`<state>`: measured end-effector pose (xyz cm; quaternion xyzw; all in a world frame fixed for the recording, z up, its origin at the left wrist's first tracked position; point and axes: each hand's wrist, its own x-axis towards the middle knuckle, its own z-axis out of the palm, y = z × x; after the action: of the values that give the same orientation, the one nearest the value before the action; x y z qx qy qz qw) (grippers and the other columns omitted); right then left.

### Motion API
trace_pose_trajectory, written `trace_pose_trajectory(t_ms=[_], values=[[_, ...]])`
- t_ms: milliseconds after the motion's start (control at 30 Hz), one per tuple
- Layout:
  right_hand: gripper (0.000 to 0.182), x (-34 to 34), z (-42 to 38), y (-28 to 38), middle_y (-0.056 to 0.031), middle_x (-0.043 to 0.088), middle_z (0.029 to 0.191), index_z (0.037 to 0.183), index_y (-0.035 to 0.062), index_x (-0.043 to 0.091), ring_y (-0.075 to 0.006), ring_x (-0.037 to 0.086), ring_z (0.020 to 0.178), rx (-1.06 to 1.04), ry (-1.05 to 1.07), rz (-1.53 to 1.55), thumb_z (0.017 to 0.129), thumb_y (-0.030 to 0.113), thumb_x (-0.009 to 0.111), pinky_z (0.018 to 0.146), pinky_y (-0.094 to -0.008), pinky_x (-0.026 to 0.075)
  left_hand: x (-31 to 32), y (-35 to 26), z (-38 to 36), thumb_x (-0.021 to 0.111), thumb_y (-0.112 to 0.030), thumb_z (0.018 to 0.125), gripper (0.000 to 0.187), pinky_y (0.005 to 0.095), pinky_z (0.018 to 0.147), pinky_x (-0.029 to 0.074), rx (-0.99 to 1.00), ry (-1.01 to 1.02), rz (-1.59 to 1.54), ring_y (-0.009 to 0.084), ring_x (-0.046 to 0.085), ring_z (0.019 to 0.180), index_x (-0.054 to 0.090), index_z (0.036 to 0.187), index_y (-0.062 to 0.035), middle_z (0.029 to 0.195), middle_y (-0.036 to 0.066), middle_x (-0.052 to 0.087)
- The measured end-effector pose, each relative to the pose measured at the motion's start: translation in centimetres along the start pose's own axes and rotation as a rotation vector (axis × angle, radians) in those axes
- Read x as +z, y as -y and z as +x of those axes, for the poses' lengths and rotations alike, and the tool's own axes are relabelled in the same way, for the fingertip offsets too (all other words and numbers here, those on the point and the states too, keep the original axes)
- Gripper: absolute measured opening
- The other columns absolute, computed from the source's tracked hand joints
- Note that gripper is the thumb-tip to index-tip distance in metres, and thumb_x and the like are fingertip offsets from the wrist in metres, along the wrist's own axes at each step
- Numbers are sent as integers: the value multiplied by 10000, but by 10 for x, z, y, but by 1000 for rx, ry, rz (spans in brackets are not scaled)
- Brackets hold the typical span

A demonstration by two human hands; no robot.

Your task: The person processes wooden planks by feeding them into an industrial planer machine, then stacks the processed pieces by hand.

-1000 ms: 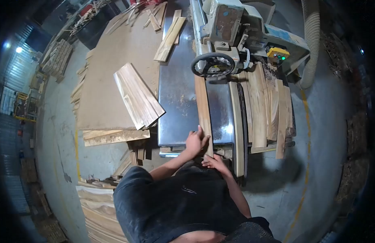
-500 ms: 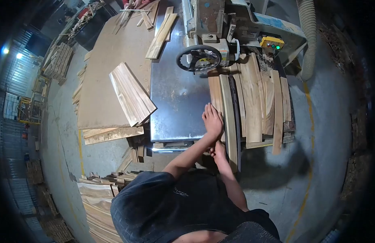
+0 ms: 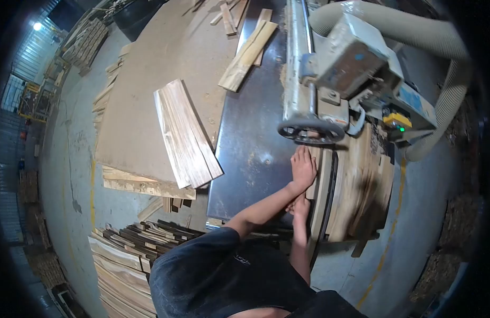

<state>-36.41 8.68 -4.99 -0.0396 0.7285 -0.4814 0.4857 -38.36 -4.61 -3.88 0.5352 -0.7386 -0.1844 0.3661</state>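
smooth, glossy grey metal tabletop (image 3: pixel 245 164); matt brown wood-sheet surface (image 3: pixel 144 100); pale grained wooden boards (image 3: pixel 184 132); dark matt cloth shirt (image 3: pixel 224 275).

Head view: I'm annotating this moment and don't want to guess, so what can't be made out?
All in the head view:
Right hand: some fingers hidden by the left wrist.
Board beside the left hand: far end hidden by the handwheel.
Shirt print: too small and blurred.
Dark container: cut off by the top edge.

Left hand (image 3: pixel 304 170) flat on board (image 3: pixel 312 193) | right hand (image 3: pixel 299 205) close behind, seemingly curled
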Motion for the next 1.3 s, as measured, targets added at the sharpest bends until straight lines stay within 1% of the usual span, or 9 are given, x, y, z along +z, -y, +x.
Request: trace_pose_trajectory(t_ms=[100,200,333,467,533,700,800,933,1300], values=[[704,0,-11,17,-66,600,538,728,25,639,-159,553,410,-16,41,-200,955,637,377,373,-257,377,-18,22,27,550,-108,864,344,474,955,369,-156,193,-255,391,477,1154,544,1154,79,1185,248,522],[728,1,-4,21,-120,626,561,760,-14,652,-187,567,416,50,45,-201,973,610,346,387,-276,428,-29,86,69,519,-84,867,263,473,995,353,-101,-400,-329,380,497,1079,561,1075,71,1132,250,528],[694,7,-8,33,-158,632,586,748,-36,632,-215,588,442,171,-32,-151,999,538,334,416,-309,475,-104,175,201,679,-185,840,518,518,1058,286,-155,-556,64,442,374,1262,517,1302,-16,1339,285,417],[647,-4,7,25,-173,636,630,828,-11,615,-157,530,409,313,93,-38,1011,505,269,373,-253,435,-124,231,319,809,-444,675,831,521,1014,362,-66,-326,383,462,443,1213,498,1336,-47,1303,311,464],[658,-11,13,10,-176,639,636,846,-22,617,-148,523,404,332,116,-6,1011,499,251,363,-240,422,-124,246,356,831,-506,578,960,496,907,470,-116,239,199,438,568,1079,483,1357,-67,1195,288,563],[616,-2,4,35,-189,653,653,871,-66,628,-133,522,390,390,98,-50,987,393,234,358,-228,427,-128,211,411,789,-497,610,865,465,770,539,-48,230,231,379,660,860,506,1325,-101,1014,229,653],[572,3,-5,35,-186,659,659,856,-69,636,-141,538,402,322,58,-63,973,347,262,365,-217,436,-87,207,454,765,-557,637,852,484,876,495,-98,142,290,403,577,1102,508,1328,-132,1176,255,598],[541,4,-5,32,-169,668,670,878,-78,643,-146,571,432,253,35,-45,971,316,283,401,-235,475,-30,212,443,721,-522,708,795,532,1000,363,-47,100,443,441,370,1275,483,1367,-147,1369,293,407],[544,-3,-28,19,-124,724,842,1155,-34,634,-138,617,512,-103,138,-136,1019,355,279,449,-230,380,-98,169,237,741,-382,651,726,530,874,442,-103,26,335,455,481,1055,534,1306,-147,1135,276,495]])
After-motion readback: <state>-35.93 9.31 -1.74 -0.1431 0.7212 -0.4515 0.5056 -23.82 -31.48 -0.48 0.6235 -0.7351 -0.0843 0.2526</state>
